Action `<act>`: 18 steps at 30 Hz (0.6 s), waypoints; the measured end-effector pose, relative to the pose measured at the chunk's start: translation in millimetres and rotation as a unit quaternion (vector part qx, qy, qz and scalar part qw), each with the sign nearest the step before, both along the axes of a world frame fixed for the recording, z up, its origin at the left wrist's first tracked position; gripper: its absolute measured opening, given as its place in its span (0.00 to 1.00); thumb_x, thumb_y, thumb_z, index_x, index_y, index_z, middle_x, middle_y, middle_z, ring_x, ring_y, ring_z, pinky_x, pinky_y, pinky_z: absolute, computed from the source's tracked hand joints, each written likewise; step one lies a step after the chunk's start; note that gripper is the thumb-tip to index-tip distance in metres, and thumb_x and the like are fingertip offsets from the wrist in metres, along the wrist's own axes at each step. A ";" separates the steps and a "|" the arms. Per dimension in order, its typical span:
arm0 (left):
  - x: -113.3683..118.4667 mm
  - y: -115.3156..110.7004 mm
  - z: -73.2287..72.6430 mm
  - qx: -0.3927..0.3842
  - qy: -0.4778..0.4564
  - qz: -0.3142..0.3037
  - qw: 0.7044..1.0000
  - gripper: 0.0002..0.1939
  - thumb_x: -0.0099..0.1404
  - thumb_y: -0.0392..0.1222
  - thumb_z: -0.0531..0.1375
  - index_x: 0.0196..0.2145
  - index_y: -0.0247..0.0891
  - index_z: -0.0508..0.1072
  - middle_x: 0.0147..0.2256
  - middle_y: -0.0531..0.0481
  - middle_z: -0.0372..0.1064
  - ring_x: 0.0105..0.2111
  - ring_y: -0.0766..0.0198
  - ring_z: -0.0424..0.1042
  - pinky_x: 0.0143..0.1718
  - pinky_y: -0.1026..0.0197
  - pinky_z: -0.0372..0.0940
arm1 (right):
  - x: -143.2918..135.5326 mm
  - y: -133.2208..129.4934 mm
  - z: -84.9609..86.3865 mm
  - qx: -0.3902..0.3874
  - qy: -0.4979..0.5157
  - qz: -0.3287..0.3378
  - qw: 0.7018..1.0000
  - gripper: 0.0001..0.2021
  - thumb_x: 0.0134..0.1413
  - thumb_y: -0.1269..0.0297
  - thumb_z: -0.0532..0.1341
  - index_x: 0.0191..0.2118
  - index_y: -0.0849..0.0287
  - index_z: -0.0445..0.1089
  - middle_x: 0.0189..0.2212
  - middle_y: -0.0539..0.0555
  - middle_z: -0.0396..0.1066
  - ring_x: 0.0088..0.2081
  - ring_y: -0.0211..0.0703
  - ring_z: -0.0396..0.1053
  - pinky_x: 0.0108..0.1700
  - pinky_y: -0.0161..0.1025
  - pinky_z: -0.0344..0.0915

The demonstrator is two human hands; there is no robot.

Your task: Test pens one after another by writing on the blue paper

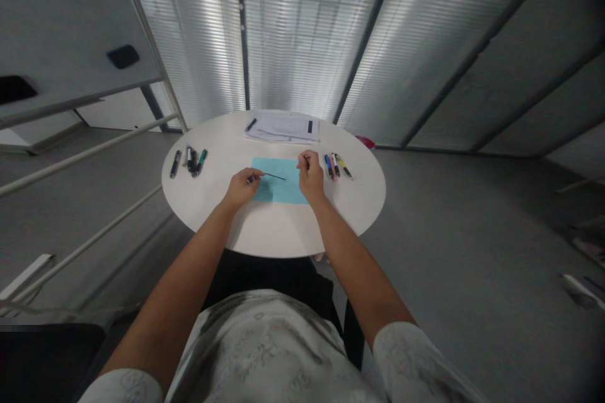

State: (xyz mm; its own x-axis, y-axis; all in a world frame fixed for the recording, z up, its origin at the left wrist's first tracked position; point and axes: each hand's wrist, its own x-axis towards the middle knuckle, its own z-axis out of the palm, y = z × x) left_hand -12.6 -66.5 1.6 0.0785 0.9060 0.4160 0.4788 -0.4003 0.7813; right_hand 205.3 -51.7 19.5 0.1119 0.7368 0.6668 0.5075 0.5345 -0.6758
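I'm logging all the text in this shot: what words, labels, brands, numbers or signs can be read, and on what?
None can be read.
White papers: marks too small and blurred.
Left pens, right pens: any lettering too small.
Blue sheet: no writing discernible.

The right hand [311,177] hides part of the blue sheet [282,192].

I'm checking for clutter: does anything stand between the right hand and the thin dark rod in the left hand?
Nothing visible does. The thin dark rod points from the left hand toward the right hand, with blue paper showing in the gap. Nearby pens lie right of that hand.
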 end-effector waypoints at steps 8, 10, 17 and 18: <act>1.0 -1.8 3.1 0.003 -0.002 -0.002 1.000 0.16 0.52 0.32 0.55 0.36 0.35 0.78 0.31 0.47 0.72 0.29 0.63 0.67 0.35 0.57 0.65 | 0.8 2.1 -2.2 0.007 0.039 0.002 0.999 0.15 0.65 0.50 0.47 0.49 0.53 0.57 0.31 0.50 0.70 0.28 0.37 0.68 0.34 0.36 0.64; 1.1 -1.7 2.8 0.006 -0.005 -0.003 1.000 0.16 0.52 0.31 0.55 0.36 0.35 0.78 0.31 0.47 0.72 0.28 0.64 0.67 0.34 0.58 0.65 | 0.5 3.0 -1.0 0.022 0.068 0.005 0.997 0.16 0.65 0.49 0.47 0.52 0.52 0.55 0.34 0.50 0.71 0.27 0.36 0.69 0.33 0.36 0.66; 0.7 -1.9 2.0 0.001 -0.012 -0.004 1.000 0.16 0.51 0.30 0.55 0.36 0.37 0.77 0.31 0.50 0.72 0.28 0.65 0.67 0.34 0.60 0.64 | 0.2 13.1 -4.4 0.017 0.124 0.051 0.991 0.18 0.65 0.46 0.45 0.50 0.52 0.53 0.40 0.55 0.72 0.38 0.40 0.74 0.39 0.40 0.70; 0.8 -2.3 2.4 0.002 -0.011 -0.004 1.000 0.16 0.51 0.30 0.55 0.36 0.37 0.77 0.31 0.50 0.72 0.28 0.66 0.67 0.34 0.60 0.64 | 0.6 14.2 -5.8 0.012 0.123 0.055 0.991 0.17 0.65 0.46 0.45 0.50 0.52 0.53 0.39 0.55 0.72 0.38 0.40 0.74 0.41 0.41 0.70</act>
State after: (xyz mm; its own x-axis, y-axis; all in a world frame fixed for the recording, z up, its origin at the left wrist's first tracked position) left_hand -11.8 -68.8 4.1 0.0762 0.9038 0.4210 0.4583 -0.4067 0.7903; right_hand 205.9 -37.5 13.7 0.1931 0.7377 0.6469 0.2674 0.5948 -0.7581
